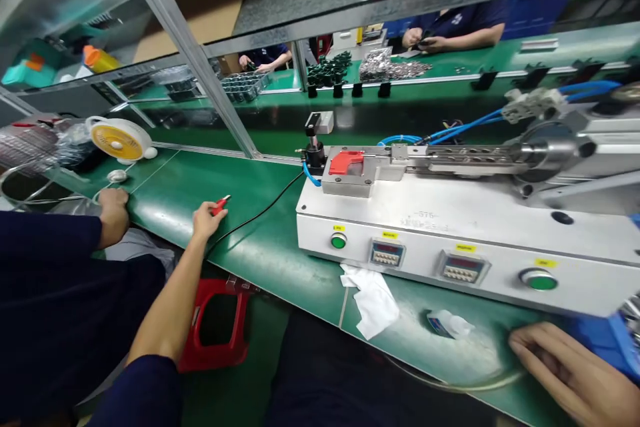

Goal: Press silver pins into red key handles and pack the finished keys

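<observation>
My left hand (pixel 210 219) is stretched out over the green bench on the left. It is shut on a small red piece with a metal tip (pixel 219 205), held between thumb and fingers. At the lower right is my right hand (pixel 575 367), its fingers curled together beside a blue bin (pixel 603 343); whatever they hold, if anything, is hidden. Between the hands stands a white bench machine (pixel 420 213). Another red piece (pixel 346 162) lies in the metal fixture (pixel 347 187) at its left end, in line with a metal rod.
A co-worker's hand (pixel 114 210) rests at the bench's left edge, near a yellow-and-white reel (pixel 120 140). A white cloth (pixel 373 297) and a small bottle (pixel 449 324) lie before the machine. A black cable (pixel 265 209) crosses the bench. Below is a red stool (pixel 240 330).
</observation>
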The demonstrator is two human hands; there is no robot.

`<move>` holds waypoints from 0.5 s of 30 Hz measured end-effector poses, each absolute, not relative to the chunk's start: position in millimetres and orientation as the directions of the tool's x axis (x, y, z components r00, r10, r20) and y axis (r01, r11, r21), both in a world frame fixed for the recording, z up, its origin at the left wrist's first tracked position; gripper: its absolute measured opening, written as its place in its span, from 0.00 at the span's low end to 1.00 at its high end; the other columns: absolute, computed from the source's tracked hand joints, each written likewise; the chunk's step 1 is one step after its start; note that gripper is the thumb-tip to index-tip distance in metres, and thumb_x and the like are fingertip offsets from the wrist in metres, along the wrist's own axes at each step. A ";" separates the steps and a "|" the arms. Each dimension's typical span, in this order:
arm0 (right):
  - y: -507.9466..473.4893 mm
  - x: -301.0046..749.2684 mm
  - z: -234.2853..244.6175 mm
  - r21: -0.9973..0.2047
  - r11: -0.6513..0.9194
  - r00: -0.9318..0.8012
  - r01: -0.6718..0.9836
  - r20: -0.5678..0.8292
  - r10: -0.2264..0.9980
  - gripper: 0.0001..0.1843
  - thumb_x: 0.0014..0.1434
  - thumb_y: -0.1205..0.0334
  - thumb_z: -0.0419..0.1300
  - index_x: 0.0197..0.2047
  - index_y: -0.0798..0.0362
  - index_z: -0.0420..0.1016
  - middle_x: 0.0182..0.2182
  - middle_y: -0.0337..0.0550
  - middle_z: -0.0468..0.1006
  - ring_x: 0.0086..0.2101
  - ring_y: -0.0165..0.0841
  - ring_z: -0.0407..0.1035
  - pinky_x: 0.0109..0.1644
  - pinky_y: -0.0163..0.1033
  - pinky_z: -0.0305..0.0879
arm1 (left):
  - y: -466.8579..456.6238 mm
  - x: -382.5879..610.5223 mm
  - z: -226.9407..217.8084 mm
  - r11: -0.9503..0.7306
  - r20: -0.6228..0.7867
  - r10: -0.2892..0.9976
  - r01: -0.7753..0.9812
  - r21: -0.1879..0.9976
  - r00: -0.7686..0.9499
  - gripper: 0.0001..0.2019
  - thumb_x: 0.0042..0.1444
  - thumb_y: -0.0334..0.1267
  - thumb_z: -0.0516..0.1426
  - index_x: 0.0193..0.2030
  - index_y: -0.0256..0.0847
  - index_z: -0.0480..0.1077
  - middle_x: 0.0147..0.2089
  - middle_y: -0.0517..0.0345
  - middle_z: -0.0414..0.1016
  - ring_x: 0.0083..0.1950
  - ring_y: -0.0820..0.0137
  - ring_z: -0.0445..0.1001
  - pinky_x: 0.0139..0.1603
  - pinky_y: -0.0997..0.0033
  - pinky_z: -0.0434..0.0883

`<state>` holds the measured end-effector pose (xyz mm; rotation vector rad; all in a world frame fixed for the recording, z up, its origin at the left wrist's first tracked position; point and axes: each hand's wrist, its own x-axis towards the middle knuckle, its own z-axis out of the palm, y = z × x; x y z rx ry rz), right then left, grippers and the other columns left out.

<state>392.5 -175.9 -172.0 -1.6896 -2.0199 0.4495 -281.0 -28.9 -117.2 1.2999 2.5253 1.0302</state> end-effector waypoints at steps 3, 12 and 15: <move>-183.2 375.5 -143.2 -0.573 0.162 -0.170 0.803 0.041 0.985 0.20 0.65 0.38 0.51 0.32 0.39 0.76 0.30 0.48 0.78 0.26 0.45 0.75 0.29 0.50 0.76 | -27.4 -284.0 -106.7 0.395 0.249 0.736 0.698 0.597 -0.629 0.07 0.50 0.33 0.60 0.31 0.44 0.63 0.42 0.45 0.77 0.61 0.43 0.72 0.68 0.38 0.62; -190.5 356.4 -115.3 -0.523 0.118 -0.140 0.844 -0.004 0.990 0.16 0.69 0.51 0.50 0.32 0.46 0.70 0.31 0.44 0.73 0.29 0.38 0.71 0.35 0.43 0.72 | -77.9 -178.4 -148.9 -0.172 0.498 0.857 0.836 0.521 -0.134 0.12 0.61 0.49 0.55 0.41 0.44 0.73 0.47 0.46 0.79 0.54 0.48 0.77 0.64 0.43 0.69; -208.4 346.4 -98.4 -0.527 0.147 -0.190 0.837 -0.027 0.982 0.11 0.68 0.57 0.51 0.36 0.48 0.71 0.35 0.46 0.74 0.34 0.38 0.72 0.40 0.43 0.73 | -96.0 -140.7 -152.2 -0.248 0.350 0.935 0.816 0.522 0.060 0.14 0.62 0.52 0.57 0.42 0.45 0.76 0.42 0.48 0.80 0.48 0.47 0.78 0.60 0.38 0.71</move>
